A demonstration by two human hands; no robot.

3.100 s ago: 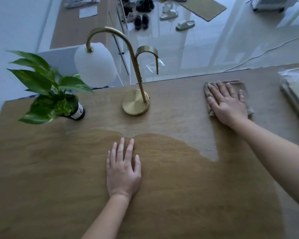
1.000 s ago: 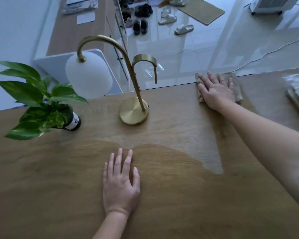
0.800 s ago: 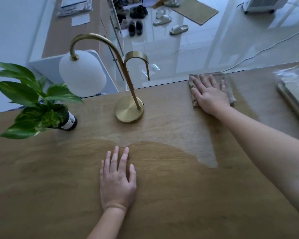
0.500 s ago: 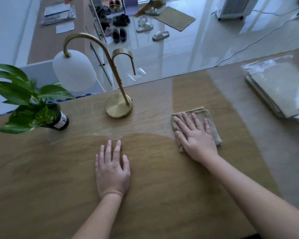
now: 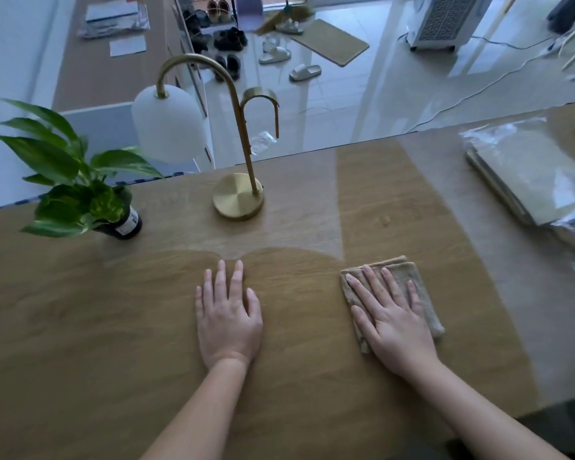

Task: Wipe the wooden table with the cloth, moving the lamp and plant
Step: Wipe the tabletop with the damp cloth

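The wooden table (image 5: 80,343) fills the lower view, with a darker damp area in front and a damp strip running to the far edge. My right hand (image 5: 392,323) lies flat with spread fingers on the folded beige cloth (image 5: 427,303), pressing it on the table near the front right. My left hand (image 5: 228,322) rests flat and empty on the wood beside it. The brass lamp (image 5: 238,199) with its white shade stands at the back centre. Left of it is the leafy plant (image 5: 77,187) in a dark bottle.
A plastic-wrapped flat bundle (image 5: 531,174) lies on the table at the right. The table's far edge (image 5: 312,152) drops to a glossy floor with shoes and a mat. The near right corner of the table ends around (image 5: 545,400).
My right hand has drawn the cloth from the table's far edge back toward me, leaving a damp strip. The left hand, lamp and plant have stayed put.
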